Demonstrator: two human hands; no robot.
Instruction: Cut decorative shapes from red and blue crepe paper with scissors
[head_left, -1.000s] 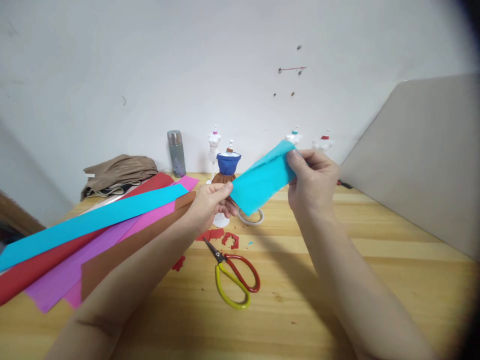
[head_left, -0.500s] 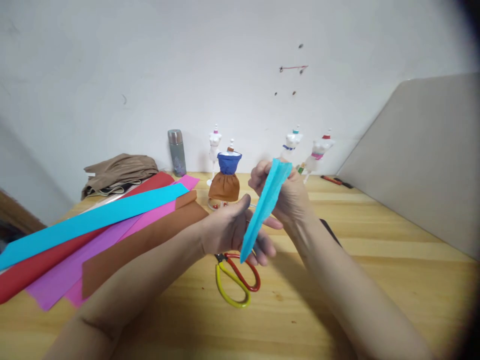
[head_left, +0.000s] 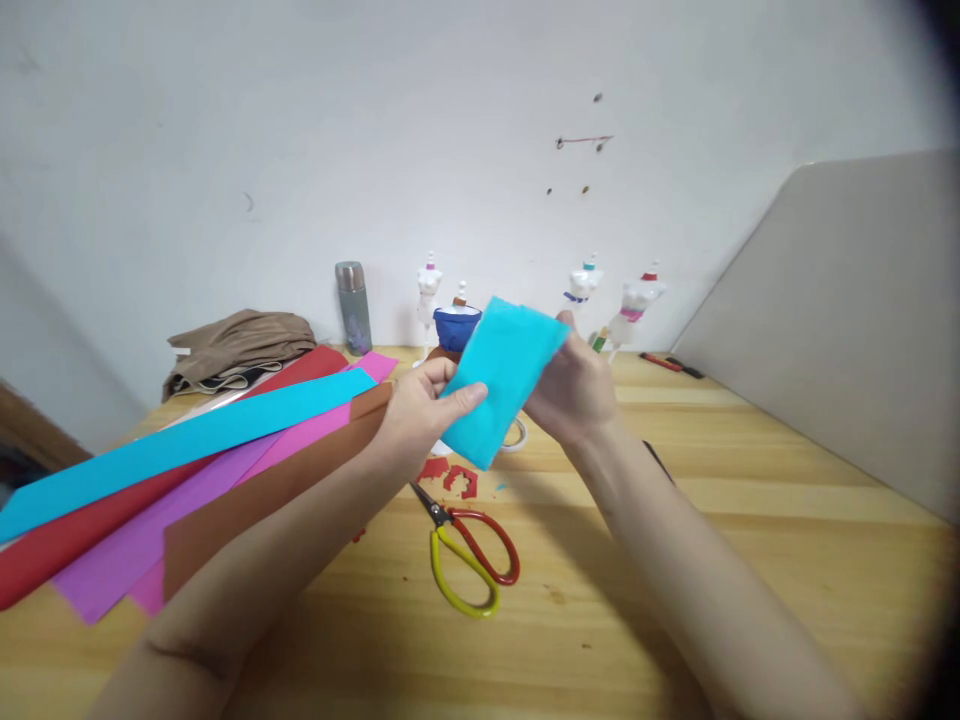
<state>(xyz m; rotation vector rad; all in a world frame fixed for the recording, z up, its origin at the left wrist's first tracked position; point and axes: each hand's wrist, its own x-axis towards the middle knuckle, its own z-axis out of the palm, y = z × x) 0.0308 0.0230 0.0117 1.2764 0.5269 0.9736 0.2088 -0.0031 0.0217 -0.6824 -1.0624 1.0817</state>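
A light-blue piece of crepe paper (head_left: 504, 375) is held up above the table, its broad face toward me. My left hand (head_left: 420, 412) grips its left edge, thumb on the front and fingers curled behind. At the opposite side my right hand (head_left: 581, 390) holds the paper's right edge; most of its fingers are hidden behind the sheet. Below lie scissors (head_left: 472, 560) with one red and one yellow handle, blades pointing away to the left. Red paper scraps (head_left: 459, 482) and a white tape roll (head_left: 516, 434) show just under the paper.
Long coloured paper sheets (head_left: 195, 440) spread across the left, with folded brown cloth (head_left: 244, 345) behind. A flask (head_left: 354, 308) stands by the wall. White mini mannequins (head_left: 637, 298) line the back; one wears a blue top (head_left: 455, 328). A red-and-black cutter (head_left: 670, 365) lies back right.
The crepe paper has turned from edge-on to broad face toward me and moved up and left. My left hand, open before, has closed on its left edge.
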